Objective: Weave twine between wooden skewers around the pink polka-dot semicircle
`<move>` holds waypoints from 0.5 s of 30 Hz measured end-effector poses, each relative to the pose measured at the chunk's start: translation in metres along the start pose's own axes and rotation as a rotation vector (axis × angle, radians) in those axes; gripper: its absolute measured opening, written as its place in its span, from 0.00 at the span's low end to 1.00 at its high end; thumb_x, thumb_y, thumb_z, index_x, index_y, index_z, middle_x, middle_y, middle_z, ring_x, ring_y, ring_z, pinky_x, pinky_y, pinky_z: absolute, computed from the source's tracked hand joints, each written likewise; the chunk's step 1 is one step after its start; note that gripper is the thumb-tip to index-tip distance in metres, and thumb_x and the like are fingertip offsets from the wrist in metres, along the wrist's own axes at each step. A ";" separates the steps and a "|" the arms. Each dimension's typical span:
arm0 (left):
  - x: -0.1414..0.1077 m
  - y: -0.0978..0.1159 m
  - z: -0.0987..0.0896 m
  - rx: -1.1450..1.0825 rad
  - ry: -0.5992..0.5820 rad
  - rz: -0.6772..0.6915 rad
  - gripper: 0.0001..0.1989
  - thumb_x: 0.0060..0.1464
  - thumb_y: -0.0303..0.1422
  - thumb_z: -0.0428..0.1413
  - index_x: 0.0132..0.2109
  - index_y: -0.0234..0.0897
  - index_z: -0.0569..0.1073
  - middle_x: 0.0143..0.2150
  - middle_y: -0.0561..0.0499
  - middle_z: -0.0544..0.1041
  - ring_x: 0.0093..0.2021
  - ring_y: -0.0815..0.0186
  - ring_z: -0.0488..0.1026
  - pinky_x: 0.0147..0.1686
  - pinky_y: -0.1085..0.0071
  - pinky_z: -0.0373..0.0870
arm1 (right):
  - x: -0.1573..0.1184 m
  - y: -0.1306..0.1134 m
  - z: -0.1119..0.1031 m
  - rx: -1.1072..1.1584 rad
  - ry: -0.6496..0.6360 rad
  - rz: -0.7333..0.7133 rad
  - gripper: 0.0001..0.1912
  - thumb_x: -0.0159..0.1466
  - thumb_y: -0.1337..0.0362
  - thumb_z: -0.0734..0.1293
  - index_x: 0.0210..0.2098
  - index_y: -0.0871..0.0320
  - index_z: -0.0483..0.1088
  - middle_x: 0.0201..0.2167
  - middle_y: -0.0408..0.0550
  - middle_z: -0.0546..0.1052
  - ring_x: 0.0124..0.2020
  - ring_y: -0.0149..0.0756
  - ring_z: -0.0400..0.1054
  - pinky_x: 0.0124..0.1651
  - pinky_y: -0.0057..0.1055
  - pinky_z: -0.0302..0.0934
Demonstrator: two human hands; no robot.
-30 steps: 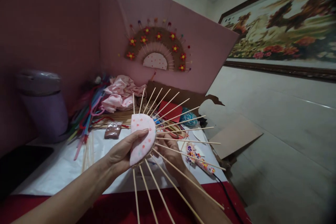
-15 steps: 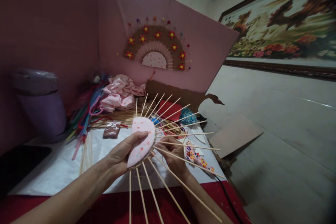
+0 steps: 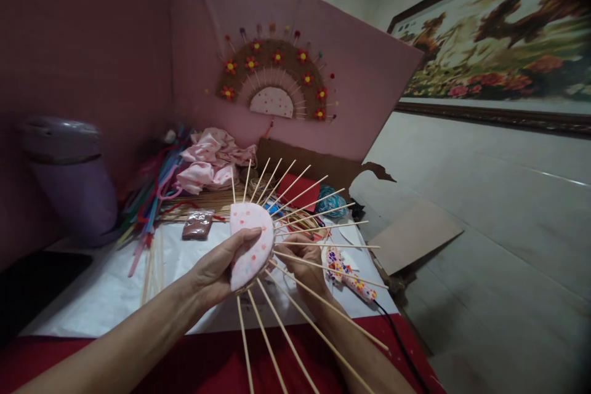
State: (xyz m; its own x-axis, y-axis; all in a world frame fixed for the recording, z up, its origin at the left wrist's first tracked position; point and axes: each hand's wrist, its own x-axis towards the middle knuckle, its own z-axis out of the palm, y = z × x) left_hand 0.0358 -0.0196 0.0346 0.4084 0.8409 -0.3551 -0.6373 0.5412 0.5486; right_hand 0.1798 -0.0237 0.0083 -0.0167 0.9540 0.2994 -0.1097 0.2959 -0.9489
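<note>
My left hand (image 3: 221, 261) grips a half-round piece (image 3: 253, 245) covered in pale pink fabric with red dots, thumb on its face and fingers behind. Thin wooden sticks (image 3: 318, 194) fan out from its curved edge, to the top, right and bottom. At the right of that edge, my right hand (image 3: 302, 261) has its fingers bent together around the base of a stick. Other sticks cross in front of this hand, and its fingertips are partly hidden.
On the white-covered table (image 3: 194, 314) lie crumpled pink cloth (image 3: 212, 160), coloured strips (image 3: 150, 209), a small brown packet (image 3: 197, 225), blue yarn (image 3: 333, 202) and a floral-covered tool (image 3: 353, 280) with a black cord. A finished-looking fan (image 3: 271, 103) hangs on the pink board behind.
The half-round piece has turned slightly counterclockwise, its sticks swinging with it; the upper ones tilt left and the right-hand ones rise. Both hands keep their places on it.
</note>
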 end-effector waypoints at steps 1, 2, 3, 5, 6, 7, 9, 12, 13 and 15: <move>0.000 -0.001 0.000 -0.007 -0.008 0.005 0.05 0.46 0.25 0.55 0.34 0.28 0.71 0.24 0.44 0.78 0.22 0.64 0.74 0.26 0.67 0.74 | 0.000 0.001 0.001 0.025 -0.004 0.032 0.12 0.49 0.62 0.70 0.18 0.59 0.64 0.15 0.37 0.63 0.17 0.23 0.52 0.20 0.24 0.47; 0.000 -0.002 -0.001 -0.012 -0.013 0.008 0.05 0.46 0.26 0.55 0.34 0.29 0.72 0.25 0.45 0.78 0.22 0.64 0.74 0.26 0.66 0.74 | 0.001 0.003 0.001 0.048 -0.007 0.070 0.12 0.49 0.61 0.70 0.18 0.59 0.64 0.14 0.36 0.63 0.15 0.23 0.50 0.19 0.24 0.44; 0.001 -0.002 -0.001 -0.015 -0.017 0.012 0.06 0.46 0.26 0.56 0.34 0.29 0.72 0.25 0.45 0.78 0.22 0.64 0.74 0.26 0.66 0.74 | 0.001 0.004 0.001 0.074 -0.006 0.109 0.12 0.49 0.61 0.70 0.19 0.60 0.64 0.13 0.36 0.62 0.14 0.22 0.48 0.17 0.23 0.42; 0.001 -0.003 -0.002 -0.009 -0.023 0.011 0.06 0.46 0.27 0.56 0.35 0.30 0.72 0.25 0.45 0.78 0.23 0.64 0.74 0.27 0.67 0.73 | 0.002 0.009 0.001 0.135 -0.001 0.172 0.12 0.48 0.60 0.71 0.20 0.60 0.64 0.11 0.34 0.60 0.12 0.20 0.45 0.16 0.23 0.37; 0.001 -0.003 -0.003 -0.001 -0.029 0.005 0.07 0.46 0.28 0.57 0.35 0.30 0.72 0.26 0.45 0.78 0.23 0.64 0.74 0.28 0.67 0.73 | 0.002 0.011 0.001 0.171 0.003 0.192 0.12 0.47 0.61 0.71 0.20 0.59 0.64 0.10 0.34 0.60 0.12 0.20 0.44 0.15 0.23 0.36; 0.002 -0.003 -0.003 0.011 -0.036 -0.005 0.08 0.46 0.29 0.57 0.35 0.30 0.72 0.26 0.45 0.78 0.24 0.64 0.74 0.29 0.68 0.72 | 0.003 0.013 0.001 0.209 0.008 0.206 0.13 0.47 0.61 0.71 0.20 0.59 0.63 0.10 0.33 0.60 0.11 0.20 0.43 0.15 0.22 0.36; 0.002 -0.003 -0.004 0.036 -0.050 -0.023 0.10 0.46 0.31 0.57 0.36 0.30 0.72 0.27 0.45 0.78 0.25 0.64 0.75 0.29 0.68 0.72 | 0.004 0.018 0.000 0.269 0.011 0.230 0.14 0.46 0.61 0.72 0.21 0.59 0.62 0.11 0.33 0.61 0.11 0.19 0.44 0.14 0.22 0.35; 0.002 -0.003 -0.005 0.060 -0.046 -0.023 0.11 0.46 0.32 0.58 0.38 0.32 0.72 0.28 0.46 0.78 0.26 0.63 0.75 0.29 0.68 0.72 | 0.005 0.023 -0.001 0.337 0.008 0.252 0.15 0.46 0.62 0.72 0.20 0.58 0.61 0.11 0.34 0.61 0.10 0.19 0.43 0.13 0.22 0.34; 0.002 -0.004 -0.005 0.060 -0.045 -0.022 0.11 0.46 0.32 0.58 0.38 0.32 0.72 0.28 0.46 0.78 0.26 0.64 0.75 0.29 0.69 0.72 | 0.005 0.024 -0.001 0.356 0.006 0.257 0.14 0.46 0.62 0.72 0.21 0.59 0.61 0.11 0.34 0.62 0.10 0.19 0.44 0.13 0.21 0.34; 0.002 -0.004 -0.005 0.049 -0.049 -0.016 0.11 0.46 0.30 0.58 0.38 0.31 0.72 0.28 0.46 0.78 0.26 0.64 0.75 0.29 0.70 0.72 | 0.005 0.027 0.000 0.384 0.011 0.271 0.14 0.46 0.62 0.72 0.22 0.59 0.62 0.12 0.35 0.64 0.10 0.19 0.45 0.13 0.21 0.35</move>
State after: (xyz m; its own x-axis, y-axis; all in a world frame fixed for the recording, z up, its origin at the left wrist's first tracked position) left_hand 0.0361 -0.0201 0.0282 0.4507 0.8305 -0.3275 -0.5983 0.5533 0.5796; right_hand 0.1768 -0.0110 -0.0163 -0.0856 0.9954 0.0428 -0.4621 -0.0016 -0.8868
